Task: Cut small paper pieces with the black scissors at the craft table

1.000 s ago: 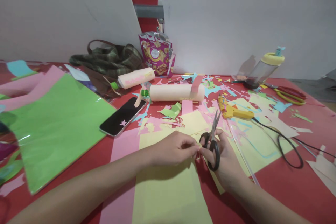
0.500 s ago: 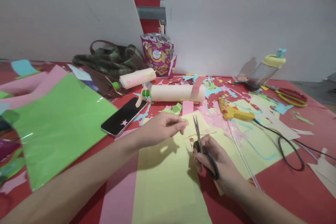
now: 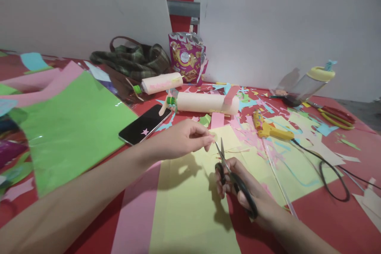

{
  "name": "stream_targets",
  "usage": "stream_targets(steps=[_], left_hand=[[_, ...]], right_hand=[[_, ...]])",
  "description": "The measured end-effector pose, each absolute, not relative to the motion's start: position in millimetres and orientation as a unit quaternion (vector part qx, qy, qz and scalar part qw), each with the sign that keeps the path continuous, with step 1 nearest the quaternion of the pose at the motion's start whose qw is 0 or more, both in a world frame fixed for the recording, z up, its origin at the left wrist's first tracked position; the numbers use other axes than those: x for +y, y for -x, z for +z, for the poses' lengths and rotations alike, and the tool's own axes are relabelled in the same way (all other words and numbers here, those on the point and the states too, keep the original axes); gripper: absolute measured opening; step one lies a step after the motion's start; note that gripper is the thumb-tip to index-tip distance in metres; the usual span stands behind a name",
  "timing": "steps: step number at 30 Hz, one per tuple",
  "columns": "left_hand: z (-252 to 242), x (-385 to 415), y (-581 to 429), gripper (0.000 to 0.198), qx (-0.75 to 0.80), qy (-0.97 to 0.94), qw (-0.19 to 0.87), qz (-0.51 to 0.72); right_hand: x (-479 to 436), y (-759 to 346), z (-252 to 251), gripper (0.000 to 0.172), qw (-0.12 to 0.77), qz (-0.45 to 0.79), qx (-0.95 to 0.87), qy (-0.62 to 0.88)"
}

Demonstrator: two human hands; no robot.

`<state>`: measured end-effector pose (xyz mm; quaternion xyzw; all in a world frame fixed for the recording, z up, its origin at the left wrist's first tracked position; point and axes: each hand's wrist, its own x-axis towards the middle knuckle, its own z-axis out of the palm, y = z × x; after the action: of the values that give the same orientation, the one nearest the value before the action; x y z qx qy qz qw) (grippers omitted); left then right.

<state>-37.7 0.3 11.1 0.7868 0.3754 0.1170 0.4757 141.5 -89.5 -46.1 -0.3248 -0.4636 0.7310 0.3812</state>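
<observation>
At centre, the left hand (image 3: 187, 139) pinches a small yellowish paper piece (image 3: 214, 136) between its fingers (image 3: 206, 141). Lower right of centre, the right hand (image 3: 254, 186) grips black-handled scissors (image 3: 237, 181), blades parted.

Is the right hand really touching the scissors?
Touching. The head view shows the right hand gripping the scissors by their black handles, with no gap between skin and handle.

The left arm (image 3: 98, 184) slants from the lower left to the centre, where the left hand (image 3: 189, 139) pinches thumb against fingers. The right arm (image 3: 297, 230) enters lower right; the right hand (image 3: 256, 186), lower than the left, curls its fingers.
</observation>
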Motion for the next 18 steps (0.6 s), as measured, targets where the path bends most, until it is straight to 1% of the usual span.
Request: stream_targets(steps=[5,18], left_hand=[[6.5,-2.4,33.5,0.033,0.351,-0.803,0.470,0.104],[1.0,-5.4,31.8,0.032,0.332,-0.822,0.455,0.086]], right_hand=[[-90.8,-143.0,-46.7,0.046,0.367,0.735,-0.467,0.326],[-91.2,-142.4,-48.2,0.042,0.363,0.758,-0.441,0.314]])
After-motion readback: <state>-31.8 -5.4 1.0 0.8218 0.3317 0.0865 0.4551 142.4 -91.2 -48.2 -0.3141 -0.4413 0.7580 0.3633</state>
